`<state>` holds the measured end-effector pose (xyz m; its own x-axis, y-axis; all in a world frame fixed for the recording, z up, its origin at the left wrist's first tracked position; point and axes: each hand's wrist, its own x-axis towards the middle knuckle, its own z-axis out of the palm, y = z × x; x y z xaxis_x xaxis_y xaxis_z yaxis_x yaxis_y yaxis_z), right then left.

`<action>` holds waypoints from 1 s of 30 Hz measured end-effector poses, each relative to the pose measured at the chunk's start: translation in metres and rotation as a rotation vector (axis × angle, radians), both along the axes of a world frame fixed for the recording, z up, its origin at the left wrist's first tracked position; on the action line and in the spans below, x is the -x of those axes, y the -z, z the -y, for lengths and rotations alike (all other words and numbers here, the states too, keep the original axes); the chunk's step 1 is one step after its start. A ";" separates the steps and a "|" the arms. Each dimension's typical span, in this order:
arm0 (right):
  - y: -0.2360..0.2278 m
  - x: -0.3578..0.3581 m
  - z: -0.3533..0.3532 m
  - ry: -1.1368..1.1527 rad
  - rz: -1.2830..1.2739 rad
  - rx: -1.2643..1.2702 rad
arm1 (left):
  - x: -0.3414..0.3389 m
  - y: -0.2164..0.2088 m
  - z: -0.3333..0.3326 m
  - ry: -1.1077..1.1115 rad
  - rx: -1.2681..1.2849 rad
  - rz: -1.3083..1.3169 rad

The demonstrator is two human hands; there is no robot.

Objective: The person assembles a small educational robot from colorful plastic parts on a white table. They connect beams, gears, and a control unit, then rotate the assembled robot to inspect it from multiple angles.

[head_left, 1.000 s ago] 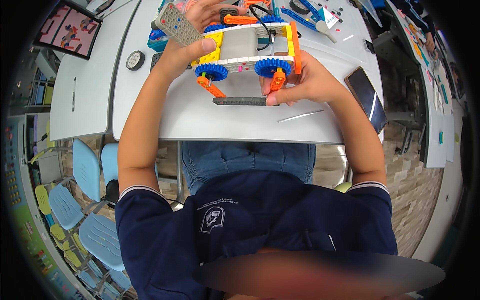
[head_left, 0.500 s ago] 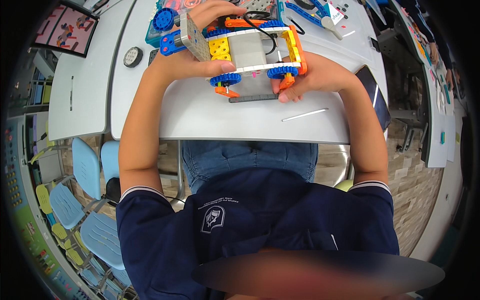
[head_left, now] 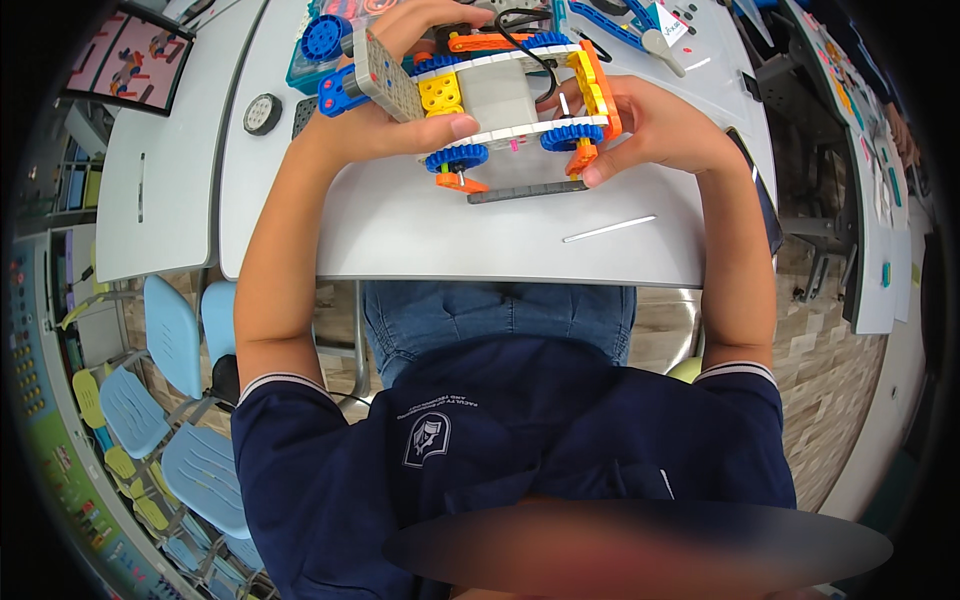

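Observation:
A toy robot model (head_left: 497, 98) of plastic building pieces is held up over the white table. It has white side beams, blue gears, yellow blocks, orange links and a black cable. My left hand (head_left: 400, 130) wraps around its left end, thumb on the near white beam, beside a grey plate with blue parts. My right hand (head_left: 645, 135) closes on the right end, by the orange pieces, its thumb near the lower orange link. A dark grey beam (head_left: 528, 192) hangs along the near side below the gears, reaching my right thumb. Some right fingers are hidden behind the model.
A thin white rod (head_left: 609, 229) lies on the table (head_left: 450, 250) near its front edge. A small wheel (head_left: 262, 115) sits at left, a dark phone-like device (head_left: 760, 200) at right. Farther off are a parts tray (head_left: 300, 75), blue pieces (head_left: 610, 25) and a screen (head_left: 130, 55).
The model has shifted slightly right and tilted a little. My right hand has moved right and up, its thumb now at the grey beam's right end, with more of the beam showing.

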<state>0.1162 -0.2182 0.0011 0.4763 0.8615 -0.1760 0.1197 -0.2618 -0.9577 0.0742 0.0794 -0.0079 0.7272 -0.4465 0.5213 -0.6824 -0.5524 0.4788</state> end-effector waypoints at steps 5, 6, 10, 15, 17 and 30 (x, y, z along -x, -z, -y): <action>0.001 -0.007 0.004 -0.001 0.023 -0.110 | 0.001 -0.002 0.001 -0.001 -0.018 0.013; 0.001 -0.008 0.006 0.009 -0.013 -0.154 | 0.001 -0.002 0.001 -0.003 -0.016 0.014; 0.004 -0.009 0.005 0.023 0.041 -0.290 | -0.001 0.002 0.002 0.000 -0.001 0.035; 0.004 -0.005 0.001 0.222 -0.025 -0.220 | 0.004 -0.007 0.006 -0.018 -0.036 0.097; 0.000 -0.004 0.001 0.267 -0.040 -0.177 | 0.004 -0.015 0.008 0.034 -0.035 0.149; -0.009 -0.003 -0.001 0.287 -0.100 -0.050 | 0.006 0.005 0.008 0.036 0.156 0.061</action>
<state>0.1189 -0.2172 0.0103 0.6841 0.7029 -0.1949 -0.0475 -0.2237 -0.9735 0.0684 0.0712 -0.0125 0.6775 -0.3816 0.6288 -0.7305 -0.4494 0.5142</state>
